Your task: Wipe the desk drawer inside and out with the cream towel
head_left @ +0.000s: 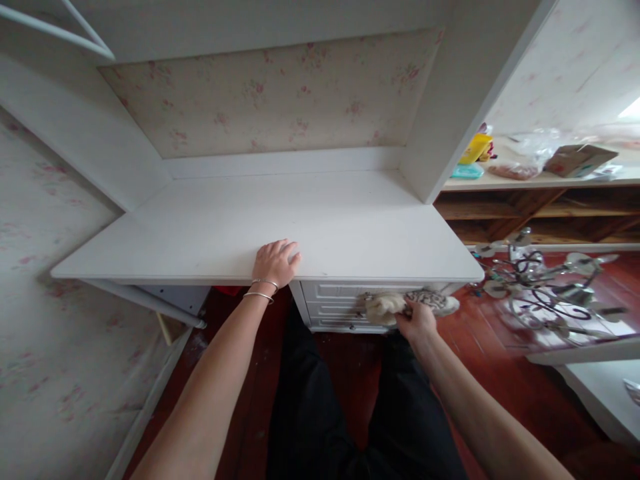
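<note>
Near the front edge of the white desk [330, 227], my left hand [277, 262] rests palm down, its fingers lying on the top, and holds nothing. Two thin bracelets [263, 291] circle that wrist. Lower and to the right, my right hand [417, 323] grips a bunched cloth [387, 308], cream on one side and grey-patterned on the other. The cloth hangs in front of the desk's white drawers [335, 291] and hides part of their fronts. Whether it touches them I cannot tell.
A white hutch panel [465, 87] rises at the desk's right. A chandelier [545, 287] lies on the red floor [480, 373] to the right. Behind it stands a low wooden shelf [480, 208] topped with bags and a cardboard box [580, 160]. White furniture [605, 387] stands lower right.
</note>
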### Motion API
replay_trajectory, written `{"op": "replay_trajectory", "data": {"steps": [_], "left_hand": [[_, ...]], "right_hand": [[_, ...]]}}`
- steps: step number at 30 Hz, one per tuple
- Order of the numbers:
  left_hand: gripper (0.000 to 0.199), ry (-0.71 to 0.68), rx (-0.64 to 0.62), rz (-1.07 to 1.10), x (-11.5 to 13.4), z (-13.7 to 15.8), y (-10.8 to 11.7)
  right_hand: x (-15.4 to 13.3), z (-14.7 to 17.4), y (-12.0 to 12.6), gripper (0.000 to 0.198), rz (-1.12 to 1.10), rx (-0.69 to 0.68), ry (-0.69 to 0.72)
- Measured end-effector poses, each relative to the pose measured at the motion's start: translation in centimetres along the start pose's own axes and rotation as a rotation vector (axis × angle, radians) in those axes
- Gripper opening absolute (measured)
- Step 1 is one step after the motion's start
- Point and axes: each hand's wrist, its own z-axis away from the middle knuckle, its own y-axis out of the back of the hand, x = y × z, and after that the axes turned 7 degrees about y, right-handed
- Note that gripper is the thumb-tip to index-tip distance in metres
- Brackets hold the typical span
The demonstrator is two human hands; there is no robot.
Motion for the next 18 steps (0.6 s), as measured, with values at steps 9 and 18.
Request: {"op": "replay_trajectory", "data": {"steps": [9,18], "left_hand": [[0.041,-0.012,0.023,-0.031,0.1,0.0,-0.2],[0.040,-0.022,0.038,-0.032,-0.1,0.0,-0.4]], "right_hand": [[-3.6,6.7,-2.9,0.025,-0.134,-0.050,0.117],[6.5,14.3,-7.3,0.027,-0.059,-0.312,-0.223]]}}
